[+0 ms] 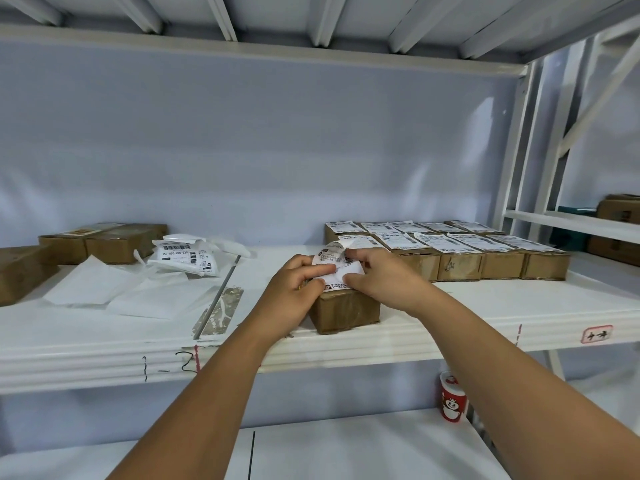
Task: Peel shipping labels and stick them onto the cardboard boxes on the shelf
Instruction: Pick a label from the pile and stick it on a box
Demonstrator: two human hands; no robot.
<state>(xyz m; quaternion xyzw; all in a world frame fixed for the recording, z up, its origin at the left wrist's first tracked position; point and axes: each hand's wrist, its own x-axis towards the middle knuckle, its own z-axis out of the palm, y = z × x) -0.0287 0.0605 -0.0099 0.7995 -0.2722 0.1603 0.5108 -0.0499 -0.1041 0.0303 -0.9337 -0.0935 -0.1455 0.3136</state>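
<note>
A small cardboard box stands near the front edge of the white shelf. A white shipping label curls up over its top. My left hand pinches the label's near left part against the box top. My right hand holds the label's right side, fingers curled over it. Behind and to the right, several boxes with labels on top stand in rows. Unlabelled brown boxes sit at the far left.
Peeled backing sheets and a loose pile of printed labels lie left of the hands. A thin metal rod lies across the shelf. A red paper cup stands on the lower shelf at right. More boxes fill the neighbouring rack.
</note>
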